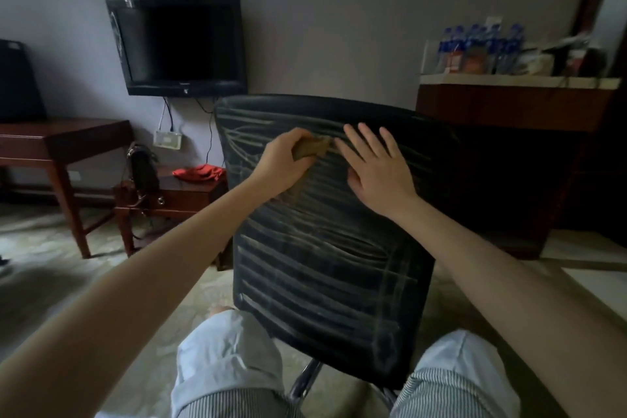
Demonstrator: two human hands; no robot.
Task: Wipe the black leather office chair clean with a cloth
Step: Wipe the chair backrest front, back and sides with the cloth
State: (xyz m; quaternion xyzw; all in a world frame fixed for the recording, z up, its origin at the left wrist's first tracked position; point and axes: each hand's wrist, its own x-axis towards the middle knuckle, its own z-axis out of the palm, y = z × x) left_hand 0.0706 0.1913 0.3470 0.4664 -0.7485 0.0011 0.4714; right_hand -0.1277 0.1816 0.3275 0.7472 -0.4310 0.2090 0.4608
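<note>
**Q:** Two hands are on the black leather office chair [322, 265]; what does each do?

**A:** Left hand [281, 163]: fingers curled round a folded brown cloth [310, 148], pressing it on the backrest near the top edge, left of centre. Right hand [376, 163]: flat on the leather just beside the cloth, fingers straight and spread, holding nothing. It appears to brace the backrest.

**Q:** Where does the chair stand?

**A:** Between the person's knees [227, 349], backrest turned toward them, with its metal base [305, 380] showing below the bottom edge.

**Q:** What do the pale streaks [305, 282] indicate?

**A:** Probably dust or residue, smeared in bands from the top edge to the bottom edge. On that judgement the wipe is far from finished.

**Q:** How is the stroke best made?

**A:** Use firm, even pressure and long overlapping passes from the left edge to the right edge, working down from the top corners. Brace with the flat hand so the backrest cannot swivel, and move that hand clear of each pass. Refold the cloth to a clean face once it loads, or the streaks will merely spread.
</note>
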